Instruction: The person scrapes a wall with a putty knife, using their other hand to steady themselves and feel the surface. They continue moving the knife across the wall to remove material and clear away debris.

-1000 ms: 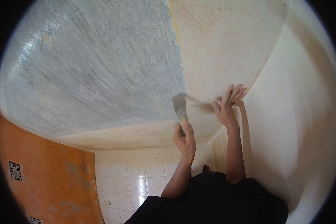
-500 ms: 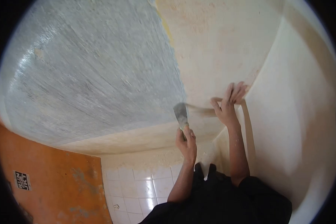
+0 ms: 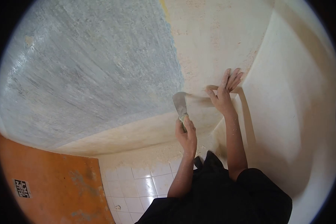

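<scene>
My left hand (image 3: 186,136) grips the handle of a scraper (image 3: 180,104) with a wide metal blade. The blade points up, its broad end by the lower right corner of a grey-blue patch (image 3: 112,71) on the wall. Fingers stretched and somewhat apart, my right hand (image 3: 224,91) is open at the pale bare wall area (image 3: 212,41), to the right of the scraper. Its fingertips lie close to the corner with the side wall, and pale dust marks the skin. A shadow spreads between the two hands.
A white side wall (image 3: 287,93) rises close on the right. Below, white tiles (image 3: 143,184) meet a rough cream band (image 3: 130,162). An orange surface (image 3: 52,175) at lower left bears a black-and-white sticker (image 3: 22,188).
The view has tilted slightly, so wall and hands appear higher. My right hand's fingers look straighter and more spread. My left hand keeps its grip on the scraper.
</scene>
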{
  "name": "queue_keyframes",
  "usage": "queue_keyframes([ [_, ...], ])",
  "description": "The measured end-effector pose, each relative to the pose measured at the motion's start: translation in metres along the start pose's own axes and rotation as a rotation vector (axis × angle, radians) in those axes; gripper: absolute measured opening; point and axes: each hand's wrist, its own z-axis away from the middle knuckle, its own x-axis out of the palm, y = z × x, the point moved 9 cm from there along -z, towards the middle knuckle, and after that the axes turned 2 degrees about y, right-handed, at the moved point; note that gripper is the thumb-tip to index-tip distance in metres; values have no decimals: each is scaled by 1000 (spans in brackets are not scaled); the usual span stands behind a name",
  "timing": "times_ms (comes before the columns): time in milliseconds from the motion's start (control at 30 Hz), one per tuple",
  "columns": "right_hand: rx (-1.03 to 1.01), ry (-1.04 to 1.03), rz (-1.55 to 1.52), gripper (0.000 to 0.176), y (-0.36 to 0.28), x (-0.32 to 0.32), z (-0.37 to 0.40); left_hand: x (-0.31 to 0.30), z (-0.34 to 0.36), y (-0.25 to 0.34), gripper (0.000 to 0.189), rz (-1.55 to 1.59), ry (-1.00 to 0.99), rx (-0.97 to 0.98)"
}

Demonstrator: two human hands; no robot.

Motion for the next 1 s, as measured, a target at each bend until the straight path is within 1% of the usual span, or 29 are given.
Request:
queue_keyframes([
  [133, 15, 56, -26, 99, -8, -7, 5, 1, -2, 1, 21, -40, 17, 14],
  [200, -35, 193, -41, 93, -17, -25, 3, 7, -5, 9, 22, 51, 10, 27],
  [233, -34, 199, -39, 93, -17, -24, 6, 6, -7, 9, 22, 51, 5, 31],
  [300, 19, 269, -14, 90, -13, -34, 14, 2, -5, 7, 23, 3, -3, 50],
  [433, 11, 321, 34, 93, -25, -43, 6, 1, -8, 4, 25, -48, -13, 84],
  [500, 56, 250, 27, 97, -18, -35, 0, 3, -10, 4, 25, 26, 3, 68],
  [533, 55, 251, 30, 97, -17, -34, 1, 2, -9, 2, 25, 28, 0, 68],
  [600, 36, 133, 8, 100, -10, -20, 2, 0, -8, -1, 25, -33, 3, 87],
  [633, 30, 140, 10, 100, -5, -19, 1, 4, -10, 0, 25, -27, 0, 94],
  [700, 29, 28, 38, 99, -1, -9, 6, 3, -9, 4, 25, -62, 16, 120],
  [833, 60, -11, 6, 97, 5, -6, 8, 9, -4, 4, 24, 11, 49, 123],
  [933, 30, -37, 14, 96, 5, -6, 5, 9, -9, 9, 24, 2, 61, 116],
  [1000, 70, -84, 9, 96, 9, -5, 11, 11, -12, 17, 24, -74, 62, 173],
])
